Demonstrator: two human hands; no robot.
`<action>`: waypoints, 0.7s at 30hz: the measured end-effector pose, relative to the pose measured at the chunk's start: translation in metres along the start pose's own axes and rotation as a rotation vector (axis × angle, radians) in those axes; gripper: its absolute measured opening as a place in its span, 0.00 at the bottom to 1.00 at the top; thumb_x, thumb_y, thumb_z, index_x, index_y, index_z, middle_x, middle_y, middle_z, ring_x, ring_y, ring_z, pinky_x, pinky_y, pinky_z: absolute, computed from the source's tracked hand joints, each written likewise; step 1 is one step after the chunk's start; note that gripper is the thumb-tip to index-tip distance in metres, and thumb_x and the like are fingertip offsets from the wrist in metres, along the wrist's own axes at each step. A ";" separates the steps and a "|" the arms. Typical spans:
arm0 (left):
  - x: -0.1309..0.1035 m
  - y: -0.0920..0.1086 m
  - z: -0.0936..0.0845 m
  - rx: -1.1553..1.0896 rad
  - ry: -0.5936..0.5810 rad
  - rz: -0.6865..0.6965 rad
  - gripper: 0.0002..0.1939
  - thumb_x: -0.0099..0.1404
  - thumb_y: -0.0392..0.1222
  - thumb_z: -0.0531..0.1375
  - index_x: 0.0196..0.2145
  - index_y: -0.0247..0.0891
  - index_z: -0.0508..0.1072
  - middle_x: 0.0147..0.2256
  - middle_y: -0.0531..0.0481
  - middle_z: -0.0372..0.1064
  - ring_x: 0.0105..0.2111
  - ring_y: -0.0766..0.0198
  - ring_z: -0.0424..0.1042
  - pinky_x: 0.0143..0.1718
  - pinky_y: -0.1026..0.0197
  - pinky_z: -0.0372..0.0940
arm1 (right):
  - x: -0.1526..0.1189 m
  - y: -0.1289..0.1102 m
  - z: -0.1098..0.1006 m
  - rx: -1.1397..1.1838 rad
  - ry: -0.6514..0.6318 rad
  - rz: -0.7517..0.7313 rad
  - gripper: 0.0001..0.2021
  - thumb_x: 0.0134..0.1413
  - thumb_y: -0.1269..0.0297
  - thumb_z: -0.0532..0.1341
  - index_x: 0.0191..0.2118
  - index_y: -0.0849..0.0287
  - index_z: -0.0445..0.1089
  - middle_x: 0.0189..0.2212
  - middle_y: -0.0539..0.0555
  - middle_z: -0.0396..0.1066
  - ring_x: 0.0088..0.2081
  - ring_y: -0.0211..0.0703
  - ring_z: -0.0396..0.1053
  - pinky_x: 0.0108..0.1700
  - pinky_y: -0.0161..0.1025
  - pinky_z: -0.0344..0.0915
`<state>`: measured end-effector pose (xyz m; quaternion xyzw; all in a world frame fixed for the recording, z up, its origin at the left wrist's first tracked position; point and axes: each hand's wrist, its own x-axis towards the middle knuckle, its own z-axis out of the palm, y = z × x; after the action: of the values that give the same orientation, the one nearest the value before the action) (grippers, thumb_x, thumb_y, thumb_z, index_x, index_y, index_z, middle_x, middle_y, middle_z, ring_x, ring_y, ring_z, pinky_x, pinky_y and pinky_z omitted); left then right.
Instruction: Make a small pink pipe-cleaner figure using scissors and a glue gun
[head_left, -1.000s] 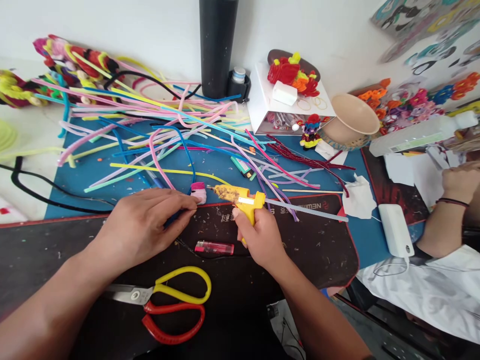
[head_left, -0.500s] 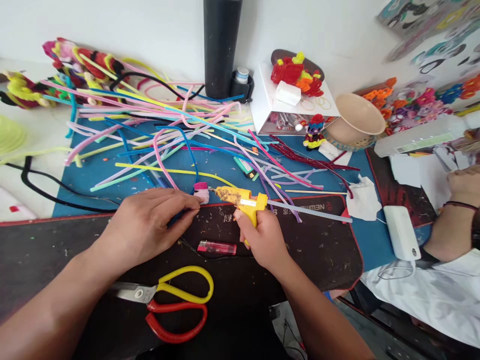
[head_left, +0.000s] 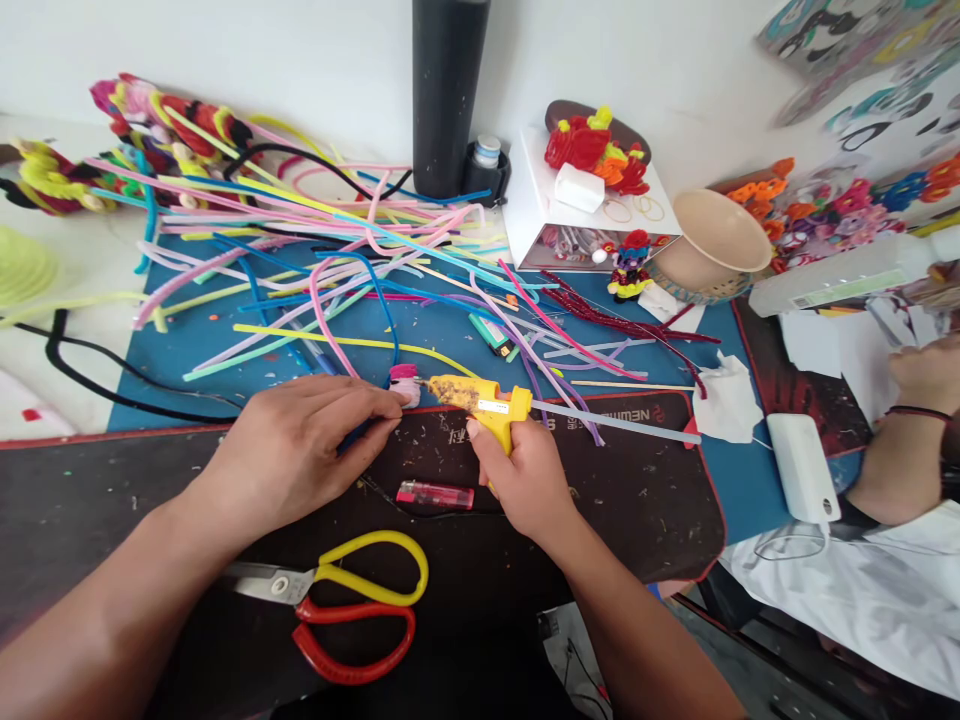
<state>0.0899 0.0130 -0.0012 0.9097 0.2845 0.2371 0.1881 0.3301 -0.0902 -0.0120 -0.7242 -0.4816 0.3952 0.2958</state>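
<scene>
Between its fingertips, my left hand [head_left: 311, 440] pinches a small pink piece [head_left: 406, 386], which has a darker magenta top. My right hand [head_left: 521, 470] is wrapped round the handle of a yellow glue gun [head_left: 469, 393]. The gun's nozzle points left and is at the right side of the pink piece; whether they touch is hard to tell. A long translucent glue stick [head_left: 615, 421] sticks out of the back of the gun. Just below the hands lies a pink lighter [head_left: 435, 494] on the dark mat [head_left: 637, 520].
Scissors [head_left: 360, 570] with yellow and red handles lie near my left forearm. Behind are many coloured fuzzy stems [head_left: 330, 225], a black cylinder [head_left: 448, 95], a white box [head_left: 525, 190] and a beige bowl [head_left: 720, 240]. Another person's arm [head_left: 904, 455] rests at the right.
The glue gun's nozzle has shifted slightly left against the pink piece. My left hand keeps its pinch, almost unmoved.
</scene>
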 end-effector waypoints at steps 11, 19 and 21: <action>0.000 -0.002 0.003 0.003 0.029 0.037 0.07 0.80 0.38 0.59 0.46 0.43 0.78 0.41 0.51 0.87 0.38 0.54 0.86 0.40 0.54 0.77 | 0.001 -0.003 0.000 -0.030 -0.002 -0.015 0.21 0.69 0.50 0.59 0.24 0.51 0.63 0.14 0.47 0.63 0.21 0.42 0.67 0.28 0.39 0.59; 0.001 -0.001 0.002 0.012 0.027 0.054 0.06 0.80 0.37 0.60 0.45 0.40 0.78 0.41 0.49 0.86 0.39 0.55 0.86 0.41 0.55 0.77 | 0.001 -0.001 0.000 -0.049 0.000 -0.013 0.22 0.69 0.49 0.58 0.24 0.51 0.63 0.15 0.48 0.64 0.21 0.42 0.67 0.29 0.39 0.59; 0.001 -0.001 0.002 0.012 0.026 0.060 0.06 0.80 0.36 0.60 0.46 0.40 0.77 0.41 0.49 0.86 0.39 0.56 0.86 0.40 0.55 0.77 | 0.001 -0.001 0.001 -0.050 -0.002 -0.011 0.22 0.69 0.48 0.58 0.23 0.51 0.63 0.15 0.48 0.65 0.21 0.42 0.67 0.29 0.39 0.59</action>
<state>0.0914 0.0145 -0.0030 0.9158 0.2608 0.2528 0.1716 0.3293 -0.0888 -0.0116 -0.7285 -0.4954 0.3820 0.2791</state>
